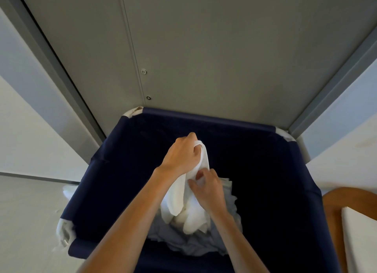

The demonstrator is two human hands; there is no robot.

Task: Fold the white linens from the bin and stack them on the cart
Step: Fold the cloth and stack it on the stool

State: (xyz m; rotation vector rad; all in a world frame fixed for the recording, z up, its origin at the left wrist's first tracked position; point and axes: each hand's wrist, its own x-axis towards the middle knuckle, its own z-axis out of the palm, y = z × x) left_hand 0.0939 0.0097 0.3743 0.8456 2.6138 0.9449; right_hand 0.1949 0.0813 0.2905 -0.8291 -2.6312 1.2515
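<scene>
A deep navy fabric bin [114, 170] fills the lower middle of the head view. Crumpled white linens [183, 244] lie in a heap at its bottom. Above the heap hangs a white towel [179, 199]. My left hand [181, 154] grips the towel's upper end, fingers curled round it. My right hand [208, 187] pinches the same towel lower down, just right of the left wrist. The towel's lower folds dangle between my forearms.
A grey metal panel [204, 48] rises behind the bin. At the lower right, a wooden surface [334, 207] carries a flat white linen [361, 236]. Pale floor [30, 211] lies to the left of the bin.
</scene>
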